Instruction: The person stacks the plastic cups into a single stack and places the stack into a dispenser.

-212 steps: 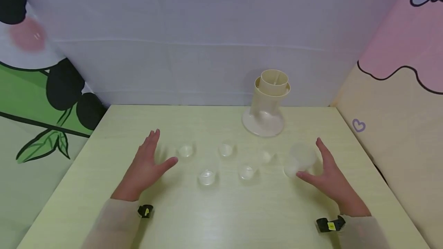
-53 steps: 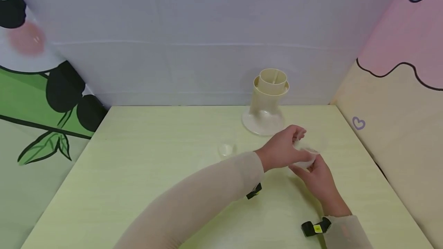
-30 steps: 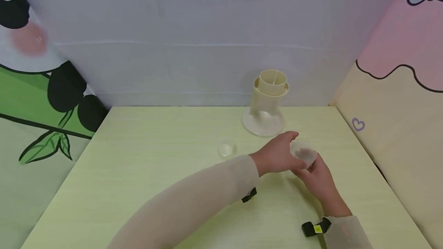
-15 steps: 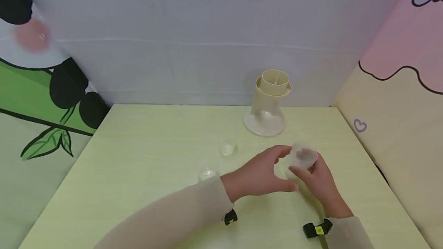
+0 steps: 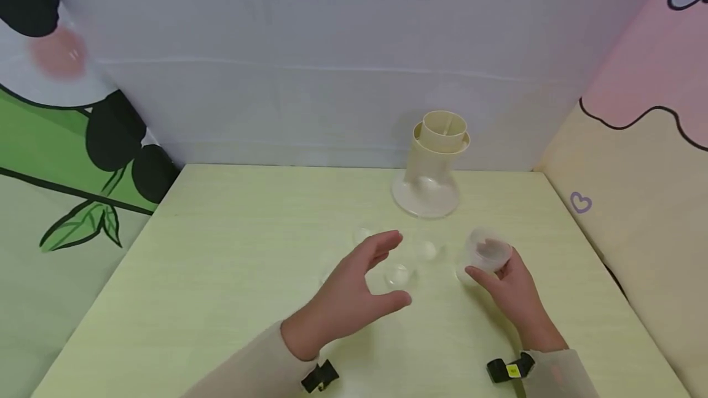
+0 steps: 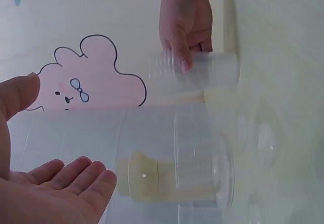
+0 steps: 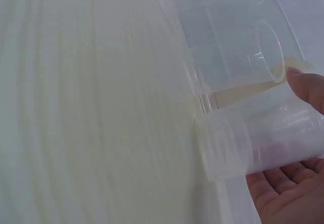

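My right hand [image 5: 517, 293] holds a stack of clear plastic cups [image 5: 482, 252], thumb on the near side. In the right wrist view the stacked cups [image 7: 263, 138] stand upright on the table between thumb and fingers. My left hand [image 5: 348, 300] is spread, thumb apart from the fingers, with nothing in it. Just right of its fingertips stands a single clear cup [image 5: 398, 275], with another cup [image 5: 429, 249] farther back. A third cup [image 5: 364, 232] is partly hidden behind the left hand. Faint traces of one more show left of that hand.
A cream stand [image 5: 431, 164] made of nested tubes on a wide, pale round base rises near the table's back edge. The pale wooden table [image 5: 232, 220] meets a white cloth wall [image 5: 332, 103] behind and printed panels at both sides.
My left hand has drawn away from the stack to the left, its fingers spread. The right hand stays on the stack. The far-left cup seen at first is gone from its place.
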